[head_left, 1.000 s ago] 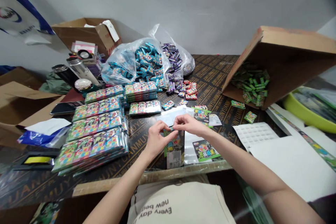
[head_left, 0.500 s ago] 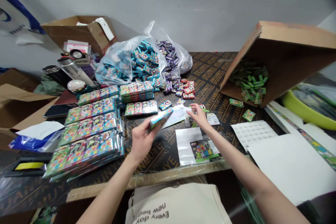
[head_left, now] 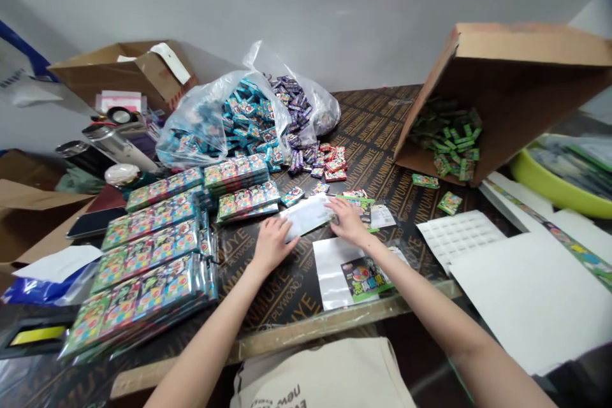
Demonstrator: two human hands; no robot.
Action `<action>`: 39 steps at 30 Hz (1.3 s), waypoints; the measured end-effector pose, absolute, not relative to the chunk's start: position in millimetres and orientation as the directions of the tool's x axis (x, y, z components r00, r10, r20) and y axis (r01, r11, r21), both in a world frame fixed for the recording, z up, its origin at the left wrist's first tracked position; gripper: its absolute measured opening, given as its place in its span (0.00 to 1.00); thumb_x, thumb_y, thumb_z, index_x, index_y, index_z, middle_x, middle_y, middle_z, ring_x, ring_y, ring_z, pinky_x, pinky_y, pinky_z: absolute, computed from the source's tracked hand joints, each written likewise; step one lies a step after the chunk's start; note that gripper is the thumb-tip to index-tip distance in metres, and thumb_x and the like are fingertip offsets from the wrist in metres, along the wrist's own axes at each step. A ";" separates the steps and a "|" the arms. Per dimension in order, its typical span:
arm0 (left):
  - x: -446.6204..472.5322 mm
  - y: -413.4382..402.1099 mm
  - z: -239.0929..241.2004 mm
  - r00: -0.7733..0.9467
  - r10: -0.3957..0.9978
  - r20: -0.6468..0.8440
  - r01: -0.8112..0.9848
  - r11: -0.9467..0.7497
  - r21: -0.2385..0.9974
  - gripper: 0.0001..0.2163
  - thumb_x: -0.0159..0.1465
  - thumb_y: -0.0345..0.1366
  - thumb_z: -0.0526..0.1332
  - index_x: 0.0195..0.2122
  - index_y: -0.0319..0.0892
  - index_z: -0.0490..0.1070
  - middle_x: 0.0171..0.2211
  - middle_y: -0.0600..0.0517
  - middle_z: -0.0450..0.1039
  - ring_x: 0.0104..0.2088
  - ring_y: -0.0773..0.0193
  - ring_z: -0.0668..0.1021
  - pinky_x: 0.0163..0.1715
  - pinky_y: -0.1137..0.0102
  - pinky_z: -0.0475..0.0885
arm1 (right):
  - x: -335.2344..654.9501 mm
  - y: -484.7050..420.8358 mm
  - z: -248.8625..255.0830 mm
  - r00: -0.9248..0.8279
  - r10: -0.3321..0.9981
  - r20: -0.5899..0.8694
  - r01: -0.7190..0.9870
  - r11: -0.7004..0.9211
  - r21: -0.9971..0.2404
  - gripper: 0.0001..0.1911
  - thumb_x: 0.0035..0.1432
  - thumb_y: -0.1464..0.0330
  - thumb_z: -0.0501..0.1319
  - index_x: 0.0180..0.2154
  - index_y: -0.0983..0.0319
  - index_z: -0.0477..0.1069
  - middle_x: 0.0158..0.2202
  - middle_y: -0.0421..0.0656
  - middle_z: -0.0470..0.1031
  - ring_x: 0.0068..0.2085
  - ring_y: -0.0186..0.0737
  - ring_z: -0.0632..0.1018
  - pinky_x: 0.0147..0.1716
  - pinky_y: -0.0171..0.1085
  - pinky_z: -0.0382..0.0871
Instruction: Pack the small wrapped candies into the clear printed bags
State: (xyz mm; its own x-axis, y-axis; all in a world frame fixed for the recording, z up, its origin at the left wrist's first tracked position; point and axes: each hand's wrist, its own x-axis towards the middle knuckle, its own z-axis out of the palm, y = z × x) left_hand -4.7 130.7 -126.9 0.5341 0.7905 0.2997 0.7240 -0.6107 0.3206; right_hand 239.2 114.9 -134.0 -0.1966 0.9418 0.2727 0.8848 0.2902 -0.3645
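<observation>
My left hand (head_left: 271, 243) lies on the dark table (head_left: 287, 287) with its fingers loose and nothing in them, its fingertips at the left end of a white plastic sleeve (head_left: 306, 215). My right hand (head_left: 348, 220) rests on the sleeve's right end and pinches it. Just left of the sleeve is a short stack of wrapped colourful candy packs (head_left: 246, 201). A flat sleeve with a green printed card (head_left: 366, 277) lies under my right forearm.
Long rows of wrapped packs (head_left: 148, 255) fill the left side. Behind are clear bags of blue candies (head_left: 239, 118) and purple candies (head_left: 296, 99), with loose red pieces (head_left: 335, 162). A tipped cardboard box (head_left: 502, 89) spills green packets. White sheets (head_left: 530, 293) and a yellow basin (head_left: 549, 185) sit right.
The pack that my left hand held is gone from it, and the hand has dropped to the table by the sleeve. My right hand has settled on the sleeve pile. The camera has tilted.
</observation>
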 end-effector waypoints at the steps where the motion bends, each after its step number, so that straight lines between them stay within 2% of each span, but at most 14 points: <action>1: 0.0 122.1 -130.1 0.514 0.805 0.295 0.706 -0.593 0.387 0.15 0.58 0.40 0.58 0.43 0.40 0.70 0.43 0.43 0.72 0.46 0.52 0.70 0.48 0.56 0.62 | 235.1 117.6 -135.5 -0.304 0.921 0.242 0.879 0.369 -0.301 0.31 0.45 0.76 0.57 0.54 0.61 0.59 0.58 0.49 0.58 0.58 0.51 0.56 0.53 0.49 0.49; 3: 7.3 106.0 -135.8 0.468 0.836 0.286 0.687 -0.548 0.478 0.11 0.59 0.39 0.56 0.39 0.40 0.72 0.38 0.45 0.74 0.41 0.55 0.72 0.44 0.59 0.65 | 225.3 127.4 -139.2 -0.475 0.866 0.157 0.843 0.499 -0.200 0.35 0.45 0.79 0.56 0.57 0.61 0.54 0.59 0.50 0.56 0.60 0.50 0.53 0.55 0.51 0.45; 7: 2.2 80.5 -137.5 0.287 0.900 0.329 0.660 -0.435 0.613 0.14 0.59 0.39 0.57 0.46 0.43 0.68 0.45 0.46 0.70 0.47 0.57 0.71 0.49 0.61 0.64 | 218.6 145.7 -136.2 -0.638 0.765 0.084 0.750 0.642 -0.158 0.22 0.53 0.79 0.50 0.51 0.64 0.63 0.50 0.51 0.68 0.54 0.44 0.65 0.54 0.48 0.51; 10: -16.3 69.2 -128.3 -0.143 0.954 0.265 0.485 -0.166 0.858 0.32 0.55 0.41 0.61 0.59 0.44 0.49 0.58 0.43 0.55 0.57 0.55 0.61 0.56 0.59 0.55 | 224.9 138.9 -116.9 -0.560 0.787 0.261 0.727 0.617 -0.302 0.16 0.56 0.78 0.48 0.44 0.64 0.68 0.43 0.50 0.73 0.46 0.43 0.72 0.52 0.47 0.56; 12: -26.3 65.1 -117.4 -0.271 0.959 0.078 0.235 -0.013 0.972 0.40 0.54 0.42 0.62 0.62 0.45 0.38 0.62 0.42 0.46 0.60 0.55 0.56 0.57 0.59 0.52 | 221.7 121.4 -100.3 -0.293 0.870 0.396 0.677 0.481 -0.556 0.14 0.58 0.75 0.49 0.42 0.63 0.70 0.39 0.48 0.74 0.42 0.43 0.73 0.48 0.45 0.61; 15: -27.2 61.9 -95.0 -0.009 0.995 -0.103 -0.201 0.099 0.975 0.37 0.54 0.46 0.60 0.61 0.44 0.44 0.61 0.44 0.51 0.60 0.55 0.57 0.57 0.60 0.52 | 193.6 82.5 -83.4 0.005 0.981 0.194 0.202 0.189 -0.961 0.12 0.58 0.64 0.53 0.40 0.62 0.69 0.33 0.45 0.75 0.34 0.41 0.75 0.34 0.40 0.69; 18: -16.6 58.1 -71.4 0.318 0.941 -0.115 -0.508 0.272 0.817 0.32 0.55 0.52 0.55 0.58 0.42 0.55 0.55 0.44 0.62 0.55 0.51 0.65 0.53 0.59 0.59 | 155.1 45.4 -82.9 -0.243 0.957 -0.157 -0.201 -0.208 -0.957 0.17 0.54 0.57 0.56 0.39 0.62 0.68 0.28 0.43 0.75 0.26 0.38 0.75 0.23 0.37 0.69; 20: -11.7 54.3 -60.6 0.462 0.871 -0.165 -0.562 0.432 0.705 0.31 0.56 0.53 0.52 0.55 0.38 0.60 0.50 0.42 0.68 0.50 0.49 0.70 0.49 0.57 0.64 | 141.1 30.9 -85.2 -0.356 0.897 -0.262 -0.125 -0.324 -0.938 0.19 0.51 0.55 0.58 0.35 0.64 0.69 0.25 0.42 0.74 0.23 0.38 0.74 0.21 0.36 0.68; 22: -11.5 49.7 -56.5 0.518 0.830 -0.206 -0.562 0.512 0.649 0.29 0.57 0.51 0.51 0.53 0.36 0.62 0.47 0.41 0.71 0.46 0.49 0.73 0.46 0.57 0.66 | 141.2 26.3 -82.1 -0.211 0.955 -0.207 0.086 -0.193 -0.977 0.17 0.48 0.55 0.61 0.28 0.64 0.69 0.23 0.42 0.72 0.23 0.37 0.73 0.23 0.36 0.67; 24: -14.2 44.5 -58.4 0.507 0.831 -0.231 -0.547 0.517 0.658 0.28 0.57 0.50 0.52 0.52 0.35 0.64 0.44 0.41 0.73 0.44 0.50 0.75 0.44 0.59 0.67 | 149.8 28.8 -71.4 0.042 0.998 0.051 0.309 0.035 -0.950 0.14 0.46 0.58 0.64 0.26 0.63 0.69 0.25 0.42 0.72 0.28 0.38 0.73 0.29 0.37 0.67; 26: -16.6 39.0 -63.7 0.509 0.821 -0.260 -0.488 0.524 0.698 0.27 0.55 0.49 0.54 0.50 0.35 0.66 0.43 0.42 0.74 0.42 0.51 0.75 0.43 0.61 0.68 | 158.0 34.1 -56.9 0.144 0.942 0.304 0.434 0.216 -0.875 0.12 0.46 0.62 0.64 0.32 0.62 0.69 0.33 0.43 0.72 0.36 0.40 0.73 0.37 0.38 0.66; 31: -16.4 27.5 -76.1 0.589 0.746 -0.311 -0.342 0.579 0.740 0.26 0.53 0.49 0.58 0.48 0.37 0.68 0.45 0.42 0.72 0.44 0.52 0.74 0.40 0.65 0.69 | 156.8 45.3 -35.6 -0.048 0.906 0.422 0.429 0.400 -0.810 0.23 0.46 0.65 0.66 0.44 0.60 0.64 0.40 0.43 0.68 0.42 0.40 0.70 0.43 0.39 0.63; 35: -20.0 21.3 -71.6 0.660 0.668 -0.344 -0.249 0.626 0.739 0.24 0.56 0.47 0.57 0.50 0.38 0.66 0.48 0.42 0.70 0.43 0.54 0.74 0.37 0.67 0.70 | 161.2 52.9 -34.9 -0.171 0.925 0.339 0.430 0.379 -0.819 0.16 0.41 0.63 0.68 0.30 0.62 0.66 0.29 0.39 0.67 0.33 0.36 0.68 0.35 0.35 0.61; 39: -35.7 19.6 -51.5 0.767 0.595 -0.241 -0.256 0.628 0.735 0.35 0.53 0.62 0.48 0.52 0.38 0.64 0.50 0.38 0.66 0.43 0.49 0.74 0.36 0.61 0.70 | 183.9 64.9 -39.0 -0.158 0.970 0.186 0.212 0.218 -0.953 0.15 0.44 0.61 0.66 0.22 0.63 0.62 0.23 0.36 0.65 0.28 0.32 0.66 0.30 0.33 0.59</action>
State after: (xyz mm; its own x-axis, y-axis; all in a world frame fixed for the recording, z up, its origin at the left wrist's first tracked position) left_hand -35.7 19.6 -51.5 0.7665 0.5951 -0.2413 -0.2562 0.6280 0.7349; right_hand 183.9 64.9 -39.0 -0.1581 0.9697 0.1863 0.2124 0.2177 -0.9526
